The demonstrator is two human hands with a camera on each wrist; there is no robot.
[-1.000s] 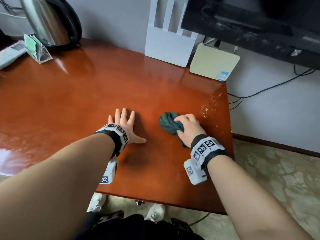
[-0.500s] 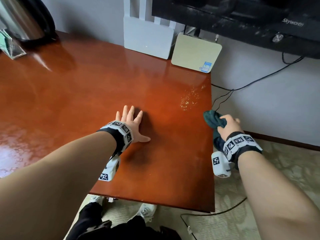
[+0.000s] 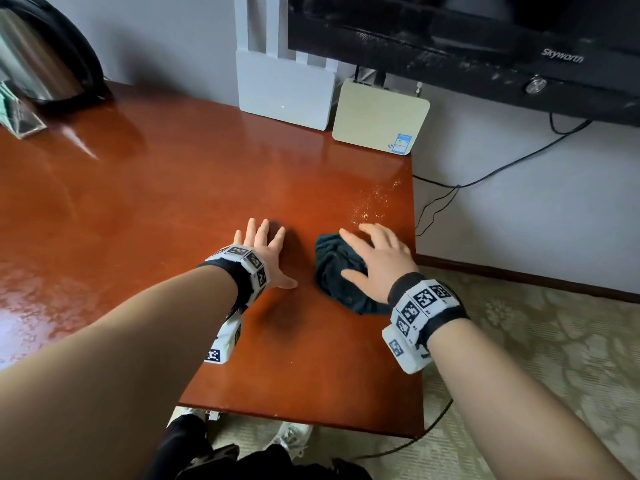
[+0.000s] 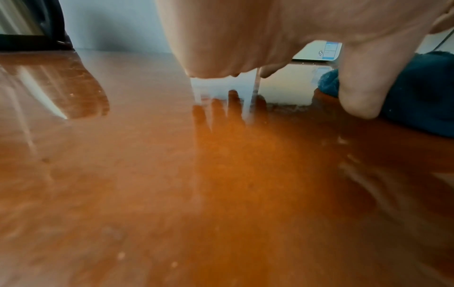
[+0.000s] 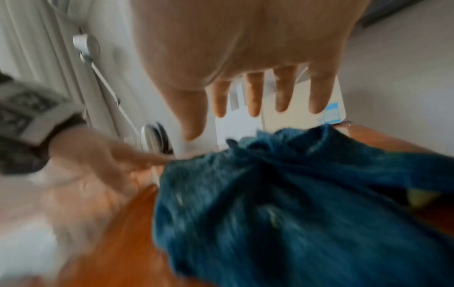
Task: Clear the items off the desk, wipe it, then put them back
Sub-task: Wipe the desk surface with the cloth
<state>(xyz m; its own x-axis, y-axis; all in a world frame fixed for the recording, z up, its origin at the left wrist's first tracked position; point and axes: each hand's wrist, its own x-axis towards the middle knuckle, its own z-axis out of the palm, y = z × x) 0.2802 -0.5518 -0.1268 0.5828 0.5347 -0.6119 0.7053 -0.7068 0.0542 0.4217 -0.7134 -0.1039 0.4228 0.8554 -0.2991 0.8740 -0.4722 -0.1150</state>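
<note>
Wiping step. My right hand [image 3: 379, 263] over crumpled dark teal cloth [image 3: 337, 271], fingers spread apart; left hand [image 3: 265, 252] flat on glossy red-brown wooden surface [image 3: 156, 202]. Next: sweep crumbs [image 3: 372, 204], centre-right.

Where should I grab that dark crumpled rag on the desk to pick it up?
Probably from above, by the bunched ridge in the middle of the rag. It lies crumpled on the desk, so folds stand up there for fingertips to pinch. The right hand with fingers spread is already above it.

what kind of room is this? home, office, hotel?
Likely a hotel or guest room, though not certain: a glossy wooden desk against the wall, a wall-mounted Skyworth TV, an electric kettle, and patterned carpet.
</note>
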